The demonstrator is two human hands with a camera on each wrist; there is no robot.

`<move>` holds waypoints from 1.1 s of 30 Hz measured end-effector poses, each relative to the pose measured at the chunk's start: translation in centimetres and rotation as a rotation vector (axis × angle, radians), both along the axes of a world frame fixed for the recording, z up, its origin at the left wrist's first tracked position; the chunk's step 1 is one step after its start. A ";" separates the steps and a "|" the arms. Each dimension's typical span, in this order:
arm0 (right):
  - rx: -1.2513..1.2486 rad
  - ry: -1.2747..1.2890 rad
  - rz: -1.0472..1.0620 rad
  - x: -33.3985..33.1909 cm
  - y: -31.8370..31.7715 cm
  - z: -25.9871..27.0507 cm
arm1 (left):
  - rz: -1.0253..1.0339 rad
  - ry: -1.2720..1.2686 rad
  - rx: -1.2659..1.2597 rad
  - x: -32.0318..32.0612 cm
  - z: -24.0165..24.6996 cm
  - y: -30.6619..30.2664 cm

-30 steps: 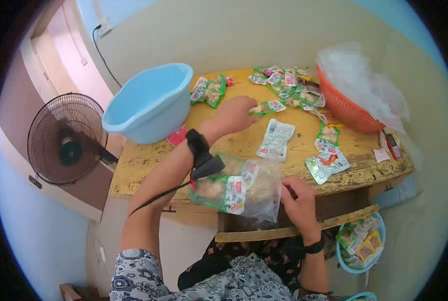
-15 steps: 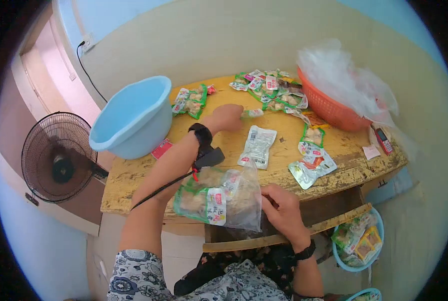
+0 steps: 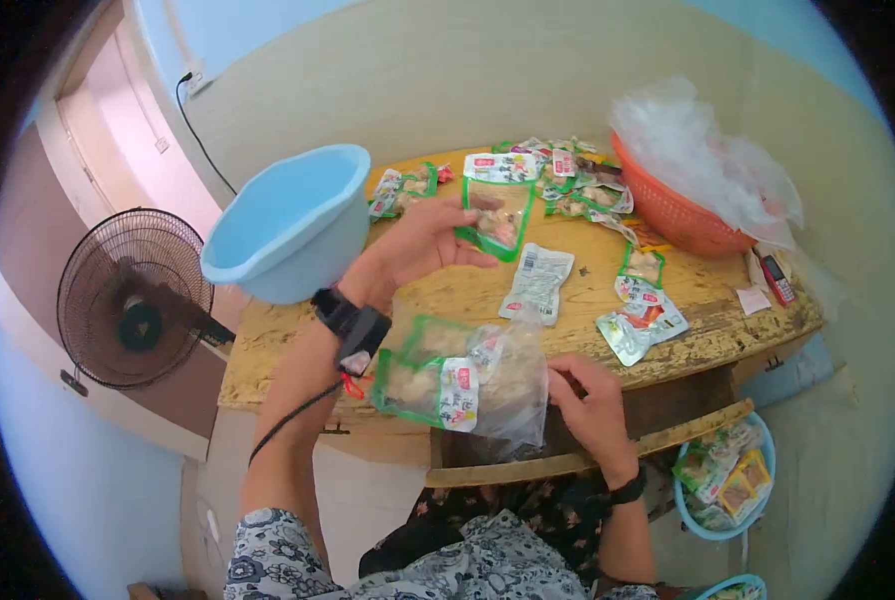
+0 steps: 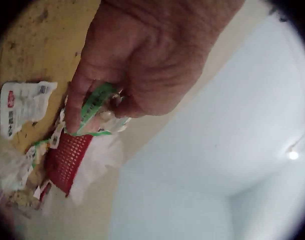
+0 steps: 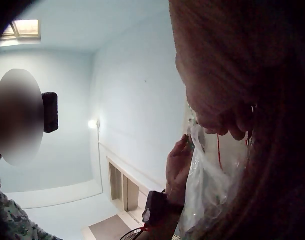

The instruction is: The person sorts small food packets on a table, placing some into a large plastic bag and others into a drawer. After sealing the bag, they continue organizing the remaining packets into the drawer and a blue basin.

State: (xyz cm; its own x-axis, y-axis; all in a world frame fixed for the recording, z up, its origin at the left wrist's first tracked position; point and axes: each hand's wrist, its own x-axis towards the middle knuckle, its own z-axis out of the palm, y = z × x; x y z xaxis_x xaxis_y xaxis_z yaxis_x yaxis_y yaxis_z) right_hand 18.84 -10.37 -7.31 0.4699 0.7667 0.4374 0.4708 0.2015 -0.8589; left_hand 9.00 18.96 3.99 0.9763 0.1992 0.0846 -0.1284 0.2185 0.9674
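In the head view my left hand (image 3: 422, 245) pinches a green-edged food packet (image 3: 499, 205) upright above the table; the left wrist view shows its green edge (image 4: 96, 105) between thumb and fingers. My right hand (image 3: 592, 405) grips the edge of a clear plastic bag (image 3: 522, 400) over the open drawer. Inside the bag lie green-edged packets (image 3: 417, 388) with white and red labels. In the right wrist view the bag (image 5: 207, 195) hangs under the right fingers. A white packet (image 3: 537, 280) lies flat on the table (image 3: 447, 300) behind the bag.
A blue basin (image 3: 287, 225) stands at the left. At the back right are piled packets (image 3: 587, 195) and a red basket (image 3: 677, 215) with plastic bags. A silver packet (image 3: 642, 330) lies near the drawer (image 3: 587, 462). A phone (image 3: 777, 280) rests at the right.
My left hand has lifted a packet from the table and drawn it back toward me, with the packet now upright. The right hand still holds the bag's edge.
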 end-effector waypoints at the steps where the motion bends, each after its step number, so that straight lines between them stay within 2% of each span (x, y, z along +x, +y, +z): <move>1: 0.006 0.033 -0.004 0.0 0.0 -0.1 | -0.017 -0.013 -0.030 -0.7 0.1 -1.4; 5: 0.017 0.204 -0.040 -0.2 -0.4 -0.3 | -0.072 -0.008 -0.066 -2.7 0.5 -5.1; 8: 0.077 0.369 -0.111 -0.4 -1.1 1.4 | -0.089 0.031 0.048 -3.8 1.1 -6.8; 9: 0.078 0.327 -0.147 0.1 -1.4 1.6 | -0.087 0.040 0.112 -4.2 1.3 -7.4; 12: 0.285 0.461 -0.109 1.0 -2.6 3.8 | -0.102 0.076 0.320 -5.3 1.9 -9.2; 15: 0.354 0.548 0.080 0.8 -3.8 5.8 | -0.163 0.125 0.524 -6.3 2.8 -11.1; 18: 0.093 0.610 0.054 -0.5 -4.8 8.1 | -0.231 0.174 0.638 -7.0 3.1 -12.8; 20: -0.014 0.586 0.164 -0.7 -5.8 7.6 | -0.249 0.163 0.736 -7.1 3.1 -13.9; 22: -0.126 0.602 0.198 -1.2 -6.9 7.8 | -0.246 0.176 0.652 -7.0 2.5 -14.7; 26: 0.003 0.644 0.126 -1.5 -7.6 5.8 | -0.195 0.176 0.524 -7.2 1.7 -16.0; 29: 0.038 0.626 0.016 -1.8 -8.8 4.5 | -0.077 0.103 0.349 -7.4 -0.1 -18.1; 33: 0.149 0.630 -0.059 -3.6 -10.8 4.1 | -0.070 0.108 0.421 -8.0 -1.6 -20.1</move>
State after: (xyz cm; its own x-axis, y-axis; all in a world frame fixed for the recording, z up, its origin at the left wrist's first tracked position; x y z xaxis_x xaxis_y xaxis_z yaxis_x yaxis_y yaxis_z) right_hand 15.21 -21.13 -3.19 0.7105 0.6844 0.1634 -0.1006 0.3286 -0.9391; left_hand 1.04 -1.11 2.34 0.9939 0.1027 0.0409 -0.0204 -0.1927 0.9810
